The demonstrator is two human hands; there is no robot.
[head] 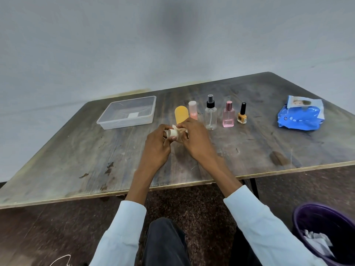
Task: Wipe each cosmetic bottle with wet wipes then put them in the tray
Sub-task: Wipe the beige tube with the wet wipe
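There is one view only, from a wide-angle camera worn on the person's head. It looks forward and down over the tabletop (269,143), which fills the middle band of the frame and runs skewed, its near edge crossing from lower left to mid right. A plain wall takes the upper half. The camera sits close: both forearms enter from the bottom edge, and the left hand (156,144) and right hand (194,139) meet just below the frame's centre. The person's lap and the floor fill the bottom, with a purple bin (324,233) in the lower right corner. Straight edges bow near the frame's borders.
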